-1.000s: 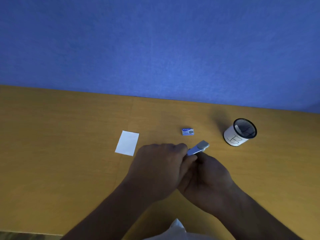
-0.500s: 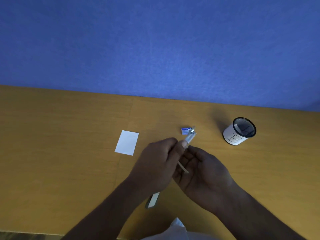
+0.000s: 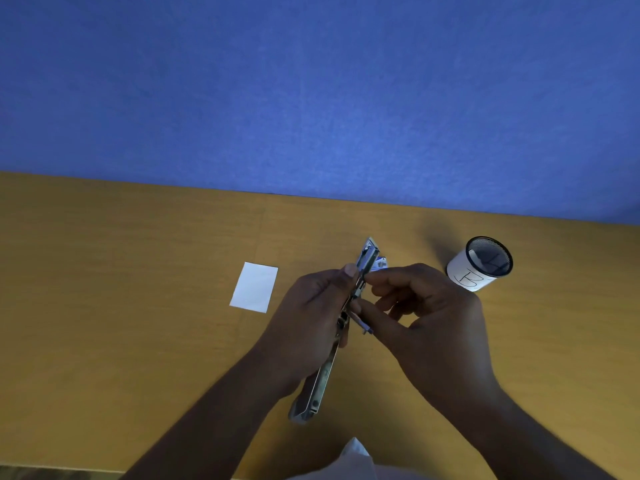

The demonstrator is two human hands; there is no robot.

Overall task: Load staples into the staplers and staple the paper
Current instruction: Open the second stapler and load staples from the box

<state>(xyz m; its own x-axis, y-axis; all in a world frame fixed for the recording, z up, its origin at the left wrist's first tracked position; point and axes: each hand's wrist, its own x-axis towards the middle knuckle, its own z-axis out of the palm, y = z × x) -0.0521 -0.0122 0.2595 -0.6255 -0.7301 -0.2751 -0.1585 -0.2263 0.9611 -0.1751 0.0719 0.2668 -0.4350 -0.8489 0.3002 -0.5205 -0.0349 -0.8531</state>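
Note:
A small metal stapler [image 3: 346,320] is swung fully open into one long strip above the table. My left hand [image 3: 311,317] grips its middle, thumb up along the magazine. My right hand [image 3: 426,306] pinches the magazine from the right with its fingertips; a small purple piece [image 3: 363,325] shows beside them. The stapler's upper end [image 3: 370,252] points away from me, its lower end [image 3: 304,410] toward me. A blue staple box [image 3: 381,263] lies on the table, mostly hidden behind the stapler. A small white paper [image 3: 255,287] lies flat to the left.
A white pen cup with a black mesh rim [image 3: 481,263] stands at the right, apart from my hands. The wooden table [image 3: 104,306] meets a blue wall [image 3: 311,98] at the back. A bit of white cloth [image 3: 355,455] shows at the near edge.
The stapler has swung from closed to fully open. My right hand turned from palm-up beneath it to pinching the magazine. My left hand stayed on the stapler's middle.

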